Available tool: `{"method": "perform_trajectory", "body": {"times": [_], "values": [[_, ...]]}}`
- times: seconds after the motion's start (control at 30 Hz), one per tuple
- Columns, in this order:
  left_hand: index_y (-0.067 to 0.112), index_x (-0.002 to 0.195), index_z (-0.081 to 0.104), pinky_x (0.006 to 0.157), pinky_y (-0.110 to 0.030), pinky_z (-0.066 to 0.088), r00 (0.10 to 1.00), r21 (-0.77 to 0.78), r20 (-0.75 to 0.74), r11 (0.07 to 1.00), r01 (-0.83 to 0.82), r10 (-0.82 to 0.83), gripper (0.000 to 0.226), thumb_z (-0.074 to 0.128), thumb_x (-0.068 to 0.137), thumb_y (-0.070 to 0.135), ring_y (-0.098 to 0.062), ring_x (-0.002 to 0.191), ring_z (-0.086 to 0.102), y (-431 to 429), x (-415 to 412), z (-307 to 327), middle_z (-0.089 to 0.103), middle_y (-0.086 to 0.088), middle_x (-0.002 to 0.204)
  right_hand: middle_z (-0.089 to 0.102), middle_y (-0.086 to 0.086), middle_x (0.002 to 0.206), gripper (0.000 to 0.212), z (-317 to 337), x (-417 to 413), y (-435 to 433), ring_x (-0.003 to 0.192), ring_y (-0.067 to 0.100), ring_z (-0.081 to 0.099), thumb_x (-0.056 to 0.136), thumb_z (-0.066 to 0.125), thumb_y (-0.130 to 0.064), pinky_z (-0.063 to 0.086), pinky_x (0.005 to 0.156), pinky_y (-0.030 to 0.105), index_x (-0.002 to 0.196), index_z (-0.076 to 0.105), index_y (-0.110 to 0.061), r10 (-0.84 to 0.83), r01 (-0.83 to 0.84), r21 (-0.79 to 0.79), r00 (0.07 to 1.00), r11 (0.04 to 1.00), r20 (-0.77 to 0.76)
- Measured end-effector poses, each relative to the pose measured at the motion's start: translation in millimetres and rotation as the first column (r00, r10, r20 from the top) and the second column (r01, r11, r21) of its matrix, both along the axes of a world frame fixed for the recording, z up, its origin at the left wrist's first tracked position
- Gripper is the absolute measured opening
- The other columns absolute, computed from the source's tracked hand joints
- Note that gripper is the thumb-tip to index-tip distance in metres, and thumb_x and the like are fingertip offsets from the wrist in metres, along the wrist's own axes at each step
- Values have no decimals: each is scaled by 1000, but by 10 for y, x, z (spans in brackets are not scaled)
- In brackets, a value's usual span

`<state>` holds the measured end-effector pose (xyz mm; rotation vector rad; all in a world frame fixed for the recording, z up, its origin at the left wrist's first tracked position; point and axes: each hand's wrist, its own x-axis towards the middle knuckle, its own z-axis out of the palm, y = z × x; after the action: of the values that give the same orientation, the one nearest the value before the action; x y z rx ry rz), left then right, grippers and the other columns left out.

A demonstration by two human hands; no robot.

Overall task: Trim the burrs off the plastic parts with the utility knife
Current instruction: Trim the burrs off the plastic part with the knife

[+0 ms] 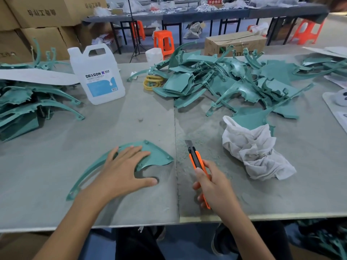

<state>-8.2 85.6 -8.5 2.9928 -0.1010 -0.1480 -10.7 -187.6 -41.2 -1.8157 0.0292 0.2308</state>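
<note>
Pressing one teal part flat under our spread left grip, our right grip clenches the utility knife beside it; a large pile beyond looks untrimmed.

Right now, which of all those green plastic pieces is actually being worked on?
The curved green part lying alone near the table edge, pinned flat under the left hand. The rest sit untouched in heaps farther back.
</note>
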Motion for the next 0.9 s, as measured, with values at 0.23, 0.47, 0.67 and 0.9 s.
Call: {"method": "perform_trajectory", "body": {"times": [0.23, 0.47, 0.67, 0.9], "values": [[33, 115, 72, 90, -34, 48, 954, -170, 296, 985, -3, 53, 65, 33, 89, 78, -21, 109, 67, 20, 244, 152, 73, 9, 116, 70, -12, 87, 22, 45, 42, 58, 72, 12, 64, 100, 50, -47, 57, 72, 41, 122, 52, -51, 85, -55, -244, 990, 968, 116], [36, 106, 70, 80, -34, 51, 943, -456, 221, 881, -126, 249, 38, 62, 84, 65, -18, 90, 66, 5, 384, 14, 73, 16, 98, 64, -10, 72, 30, 195, 177, 168, 65, 6, 60, 104, 38, -51, 46, 62, 27, 134, 40, -57, 174, -43, -411, 942, 911, 288], [41, 110, 68, 77, -34, 50, 947, -407, 224, 905, -124, 230, 57, 47, 74, 80, -21, 88, 64, 22, 405, -40, 73, 15, 99, 52, -19, 68, 51, 235, 228, 218, 61, 3, 51, 105, 34, -53, 32, 54, 21, 154, 20, -54, 280, -87, -544, 917, 835, 284], [38, 110, 68, 78, -35, 51, 948, -424, 218, 898, -120, 230, 59, 46, 73, 79, -22, 87, 63, 48, 403, -48, 73, 13, 98, 56, -14, 65, 50, 294, 255, 198, 58, 7, 53, 105, 37, -50, 38, 54, 27, 152, 20, -57, 317, -122, -546, 907, 829, 277]]}}
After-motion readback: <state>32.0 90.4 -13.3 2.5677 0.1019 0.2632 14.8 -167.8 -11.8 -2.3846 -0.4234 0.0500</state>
